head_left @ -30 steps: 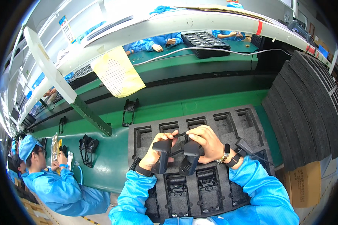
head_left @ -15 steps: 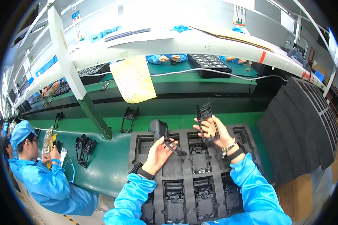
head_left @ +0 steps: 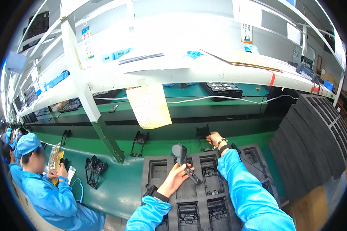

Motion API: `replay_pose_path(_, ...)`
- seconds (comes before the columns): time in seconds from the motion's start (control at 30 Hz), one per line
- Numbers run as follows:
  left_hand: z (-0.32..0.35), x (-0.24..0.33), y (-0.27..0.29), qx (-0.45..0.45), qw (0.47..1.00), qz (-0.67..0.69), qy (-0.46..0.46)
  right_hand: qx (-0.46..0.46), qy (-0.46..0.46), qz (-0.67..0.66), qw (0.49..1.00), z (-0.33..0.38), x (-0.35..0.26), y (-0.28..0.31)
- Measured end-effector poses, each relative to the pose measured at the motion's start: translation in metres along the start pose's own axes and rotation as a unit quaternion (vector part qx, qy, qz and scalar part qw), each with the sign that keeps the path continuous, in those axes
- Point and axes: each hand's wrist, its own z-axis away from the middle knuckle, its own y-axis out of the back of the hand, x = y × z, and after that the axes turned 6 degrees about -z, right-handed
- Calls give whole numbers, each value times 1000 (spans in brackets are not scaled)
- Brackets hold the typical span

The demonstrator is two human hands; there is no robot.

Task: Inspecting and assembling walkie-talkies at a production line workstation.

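Observation:
My left hand (head_left: 175, 180) is closed around a black plastic part (head_left: 179, 153) with a boxy upper end and a narrow arm slanting down past my fingers. That part is above a dark foam tray (head_left: 183, 197), whose compartments hold several black plastic frames (head_left: 212, 178). My right hand (head_left: 216, 139) reaches past the tray's far edge. Its fingers grip the right side of another black plastic frame (head_left: 204, 144), which is on or just above the green bench strip. Some of the right fingers are hidden behind the hand.
More black frames lie on the green bench (head_left: 121, 179), left of the tray. Stacked dark foam trays (head_left: 308, 154) rise at the right. A white post (head_left: 81, 81) and shelf stand ahead, with a yellow sheet (head_left: 149, 107) hanging. A co-worker in blue (head_left: 52, 188) sits at left.
My right hand has carried its frame from above the tray forward to the far bench strip. The left hand still holds its part over the tray. The whole view has shifted upward.

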Motion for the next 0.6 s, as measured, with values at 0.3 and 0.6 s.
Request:
replay_pose_path(0.3,-4,1,9,9,1000,-11,-24,184,366,217,886,66,-44,-36)
replay_pose_path(0.6,-2,-3,12,67,996,-12,-57,-249,404,344,810,288,-54,-74)
